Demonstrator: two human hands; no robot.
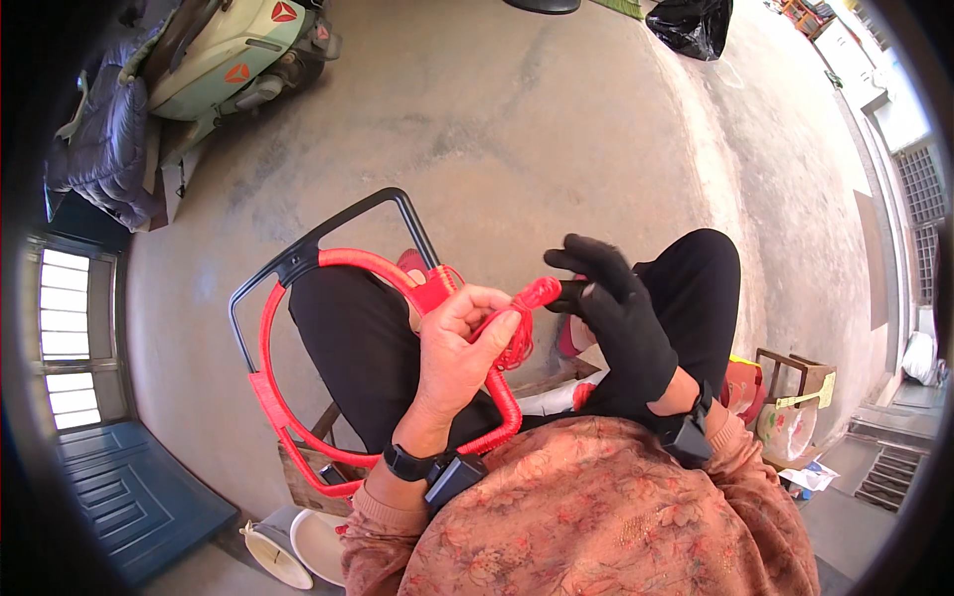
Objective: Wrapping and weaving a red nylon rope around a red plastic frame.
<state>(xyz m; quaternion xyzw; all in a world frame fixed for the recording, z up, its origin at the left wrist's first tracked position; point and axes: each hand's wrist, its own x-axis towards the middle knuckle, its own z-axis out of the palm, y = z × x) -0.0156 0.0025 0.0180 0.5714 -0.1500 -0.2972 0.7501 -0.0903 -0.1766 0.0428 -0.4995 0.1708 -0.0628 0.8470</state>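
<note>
A bundle of thin red cord (537,293) is pinched in my bare left hand (452,358), its loops hanging below the fingers. To its right, my right hand (628,328), in a black glove, has its fingers spread close to the bundle's tip; whether they touch it I cannot tell. Across my left thigh rests a ring wrapped in red cord (363,256), joined to an angular black metal frame (399,199). My left hand lies over part of the ring, hiding some of it. Near that hand, the wrapping (505,397) looks thick and tightly coiled.
A pale green scooter (234,65) stands at the far left, beside a dark padded cover (109,149). White buckets (318,541) sit low on the left, a wooden stool (820,382) on the right. A black plastic bag (691,28) lies far ahead.
</note>
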